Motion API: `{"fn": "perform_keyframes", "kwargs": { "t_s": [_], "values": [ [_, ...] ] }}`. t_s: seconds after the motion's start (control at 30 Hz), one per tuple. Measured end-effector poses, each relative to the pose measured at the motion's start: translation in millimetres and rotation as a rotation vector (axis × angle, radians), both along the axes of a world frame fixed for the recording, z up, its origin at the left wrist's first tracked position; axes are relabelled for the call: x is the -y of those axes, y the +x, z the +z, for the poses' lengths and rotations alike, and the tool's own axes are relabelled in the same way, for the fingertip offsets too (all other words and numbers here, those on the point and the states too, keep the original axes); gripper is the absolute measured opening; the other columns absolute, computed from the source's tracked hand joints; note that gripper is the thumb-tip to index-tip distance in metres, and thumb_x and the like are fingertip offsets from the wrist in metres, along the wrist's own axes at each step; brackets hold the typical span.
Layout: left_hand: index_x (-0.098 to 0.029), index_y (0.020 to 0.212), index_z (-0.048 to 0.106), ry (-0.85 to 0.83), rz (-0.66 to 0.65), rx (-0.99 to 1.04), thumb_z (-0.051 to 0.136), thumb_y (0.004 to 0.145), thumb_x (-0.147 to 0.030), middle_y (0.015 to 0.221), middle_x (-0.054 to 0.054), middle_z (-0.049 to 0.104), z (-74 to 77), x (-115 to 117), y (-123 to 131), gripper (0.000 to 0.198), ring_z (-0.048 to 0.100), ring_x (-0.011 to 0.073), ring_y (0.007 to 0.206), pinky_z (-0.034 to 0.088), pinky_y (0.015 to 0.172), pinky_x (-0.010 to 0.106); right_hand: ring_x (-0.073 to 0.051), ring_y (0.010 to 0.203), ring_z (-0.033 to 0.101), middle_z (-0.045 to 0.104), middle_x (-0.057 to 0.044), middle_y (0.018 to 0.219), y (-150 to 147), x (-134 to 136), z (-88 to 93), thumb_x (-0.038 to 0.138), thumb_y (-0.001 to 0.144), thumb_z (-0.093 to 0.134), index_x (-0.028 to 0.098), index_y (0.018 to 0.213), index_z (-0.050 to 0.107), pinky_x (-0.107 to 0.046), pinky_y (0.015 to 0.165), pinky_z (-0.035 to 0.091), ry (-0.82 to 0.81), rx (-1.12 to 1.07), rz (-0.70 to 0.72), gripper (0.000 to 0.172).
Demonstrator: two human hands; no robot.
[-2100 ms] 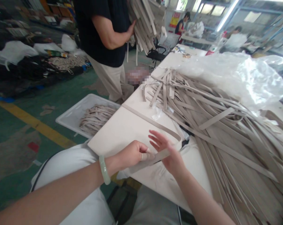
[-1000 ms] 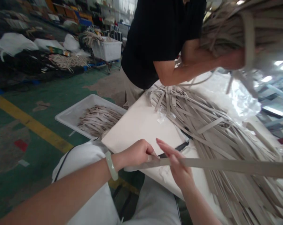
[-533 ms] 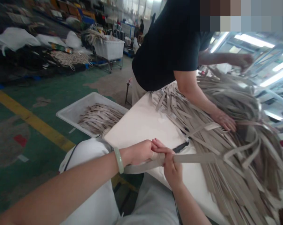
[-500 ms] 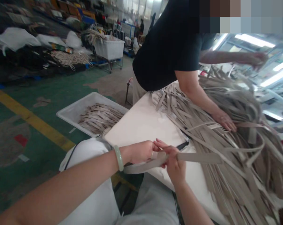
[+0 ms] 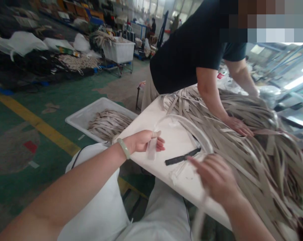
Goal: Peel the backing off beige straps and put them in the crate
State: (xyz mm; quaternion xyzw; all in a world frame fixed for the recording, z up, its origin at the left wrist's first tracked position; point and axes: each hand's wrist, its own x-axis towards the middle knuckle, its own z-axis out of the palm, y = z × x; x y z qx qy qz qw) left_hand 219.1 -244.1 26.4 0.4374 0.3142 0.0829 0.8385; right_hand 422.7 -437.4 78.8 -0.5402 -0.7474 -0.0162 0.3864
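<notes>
My left hand (image 5: 143, 141), with a pale green bangle (image 5: 123, 148) at the wrist, pinches one end of a grey-beige fabric strap (image 5: 189, 125) between thumb and fingers. The strap arcs over the table (image 5: 138, 125) to my right hand (image 5: 217, 179), which is smeared by motion. Its fingers look closed round the strap, and a length of it hangs below that hand. A slim black tool (image 5: 175, 160) lies on the table between my hands; its kind is not clear. Beside it is a crumpled scrap of clear plastic (image 5: 175, 174).
Many loose straps (image 5: 244, 164) cover the table's right side. A co-worker in a black shirt (image 5: 184, 53) leans over them, one hand (image 5: 238, 126) on the heap. To the left a white bin (image 5: 77, 117) holds cut straps (image 5: 110, 124). My knees are under the table edge.
My hands were together on the strap; now they are apart, the right one further right and nearer me. The strap now arcs between them. The co-worker's far arm has come down onto the heap.
</notes>
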Motion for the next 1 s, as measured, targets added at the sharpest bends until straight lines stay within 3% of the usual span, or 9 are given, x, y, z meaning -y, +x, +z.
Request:
{"fn": "perform_keyframes", "kwargs": {
  "t_s": [0.1, 0.17, 0.27, 0.47, 0.53, 0.6, 0.67, 0.8, 1.0],
  "values": [
    [-0.014, 0.069, 0.057, -0.076, 0.047, 0.028, 0.050, 0.093, -0.045, 0.059, 0.006, 0.063, 5.5, 8, 19, 0.040, 0.062, 0.0164, 0.058, 0.052, 0.067, 0.030, -0.017, 0.063, 0.053, 0.060, 0.000, 0.067, -48, -15, -34.2, 0.017, 0.091, 0.059, 0.026, 0.137, 0.055, -0.034, 0.064, 0.043, -0.042, 0.402, 0.191, 0.047],
    [-0.014, 0.068, 0.058, -0.081, 0.017, 0.008, 0.049, 0.093, -0.047, 0.060, 0.006, 0.062, 2.2, 18, 28, 0.042, 0.061, 0.0170, 0.057, 0.052, 0.065, 0.031, -0.019, 0.067, 0.054, 0.060, -0.003, 0.070, -67, -27, -45.0, 0.013, 0.092, 0.053, 0.022, 0.134, 0.057, -0.034, 0.065, 0.041, 0.021, 0.447, 0.114, 0.043],
    [-0.014, 0.067, 0.059, 0.020, -0.031, -0.051, 0.044, 0.092, -0.056, 0.060, 0.008, 0.061, -2.5, 28, 30, 0.051, 0.060, 0.0209, 0.058, 0.051, 0.063, 0.035, -0.020, 0.070, 0.058, 0.063, -0.006, 0.073, -73, -44, -39.2, 0.019, 0.093, 0.052, 0.019, 0.107, 0.072, -0.033, 0.066, 0.042, 0.054, 0.196, -0.067, 0.025],
    [-0.017, 0.094, 0.065, 0.930, 0.361, 0.062, 0.064, 0.079, -0.059, 0.106, 0.011, 0.062, 20.8, 17, 5, 0.045, 0.052, 0.0265, 0.114, 0.039, 0.099, 0.035, -0.014, 0.055, 0.049, 0.056, 0.000, 0.058, -43, -64, -9.6, 0.044, 0.085, 0.066, 0.017, 0.077, 0.073, -0.027, 0.053, 0.036, -0.025, -0.682, -0.448, 0.029],
    [-0.017, 0.087, 0.067, 1.043, 0.169, 0.164, 0.060, 0.082, -0.058, 0.098, 0.009, 0.065, 27.4, 18, 1, 0.042, 0.057, 0.0236, 0.103, 0.042, 0.093, 0.030, -0.011, 0.050, 0.043, 0.050, 0.002, 0.054, -37, -69, -11.7, 0.049, 0.081, 0.069, 0.015, 0.076, 0.072, -0.025, 0.049, 0.033, -0.084, -0.903, -0.374, 0.034],
    [-0.016, 0.069, 0.063, 0.951, -0.080, 0.145, 0.049, 0.089, -0.059, 0.071, 0.005, 0.063, 27.7, 25, 1, 0.050, 0.059, 0.0179, 0.072, 0.045, 0.070, 0.027, -0.010, 0.049, 0.041, 0.048, 0.003, 0.052, -38, -75, -19.3, 0.050, 0.078, 0.071, 0.014, 0.076, 0.071, -0.025, 0.048, 0.032, -0.118, -1.041, -0.332, 0.036],
    [-0.017, 0.061, 0.056, 0.788, -0.162, 0.073, 0.043, 0.091, -0.059, 0.053, 0.000, 0.053, 23.7, 35, 4, 0.054, 0.049, 0.0128, 0.049, 0.037, 0.052, 0.024, -0.010, 0.050, 0.043, 0.049, 0.002, 0.054, -44, -80, -29.6, 0.052, 0.078, 0.071, 0.014, 0.076, 0.071, -0.025, 0.049, 0.033, -0.113, -1.134, -0.343, 0.038],
    [-0.018, 0.062, 0.051, 0.738, 0.034, 0.076, 0.047, 0.090, -0.056, 0.049, -0.004, 0.046, 15.7, 46, 12, 0.048, 0.041, 0.0102, 0.044, 0.030, 0.046, 0.023, -0.011, 0.056, 0.049, 0.057, -0.001, 0.062, -70, -89, -51.8, 0.055, 0.079, 0.068, 0.013, 0.078, 0.071, -0.024, 0.052, 0.038, -0.142, -1.320, -0.339, 0.042],
    [-0.014, 0.075, 0.065, 0.906, 0.140, 0.116, 0.047, 0.092, -0.050, 0.075, 0.005, 0.067, 3.1, 44, 19, 0.044, 0.058, 0.0175, 0.073, 0.040, 0.066, 0.025, -0.016, 0.071, 0.057, 0.065, -0.005, 0.077, -92, -91, -63.0, 0.052, 0.079, 0.068, 0.014, 0.083, 0.073, -0.026, 0.064, 0.046, -0.185, -1.437, -0.308, 0.038]
  ]
}}
